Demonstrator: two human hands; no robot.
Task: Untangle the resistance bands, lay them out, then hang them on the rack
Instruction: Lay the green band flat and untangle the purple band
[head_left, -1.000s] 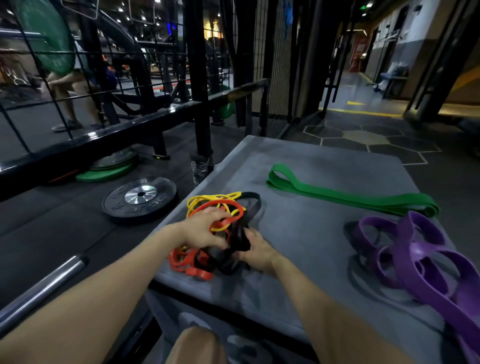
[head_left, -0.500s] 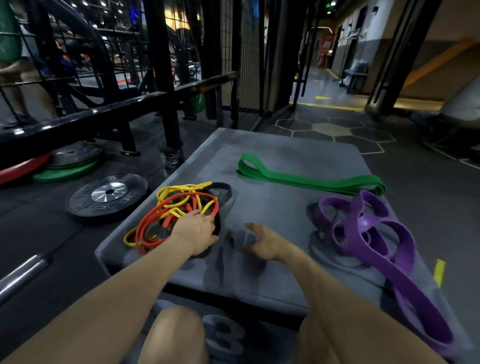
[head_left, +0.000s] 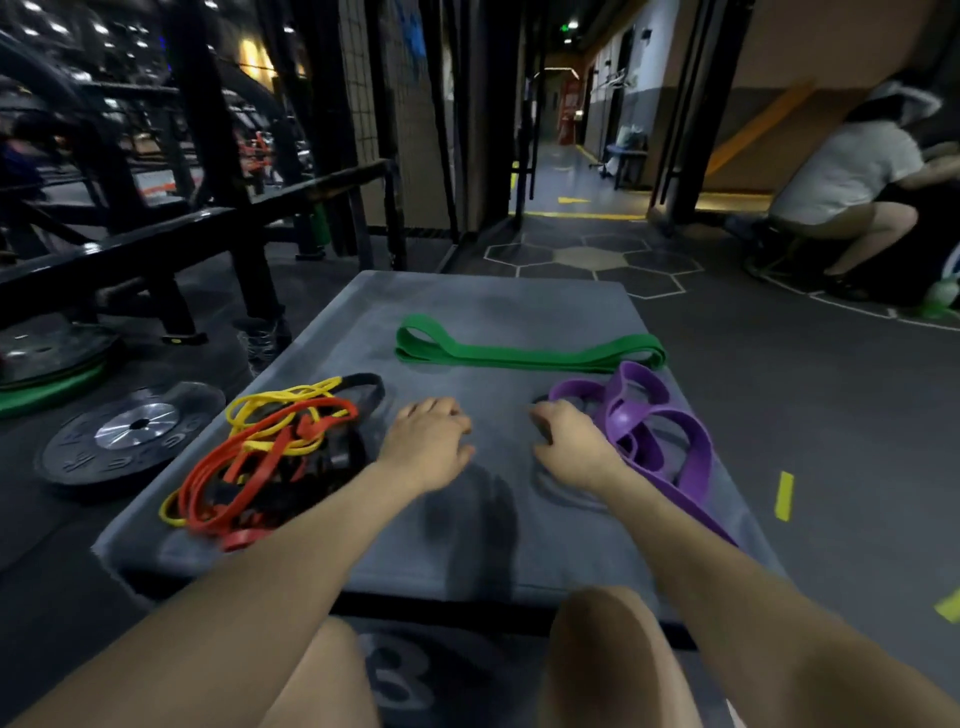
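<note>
Head view: both grips slack, holding nothing — left hand (head_left: 427, 446), right hand (head_left: 570, 446).
Snag risk: purple band (head_left: 670, 441), touching the right grip, drags its loops.
Tangle (head_left: 270, 452): beside left grip, may tighten.

Green band (head_left: 530, 354) laid flat at far side, purple band (head_left: 655, 434) twisted at right, red/yellow/black tangle (head_left: 270, 452) at left.

A black round weight plate with a silver metal hub (head_left: 132, 433) lay flat on the dark rubber floor (head_left: 810, 415), left of the grey padded box. Behind it, a green plate (head_left: 47, 392) sat under another dark plate. A crouching person in a white shirt (head_left: 852, 200) was at far right. Yellow tape marks (head_left: 783, 496) dotted the floor.
</note>
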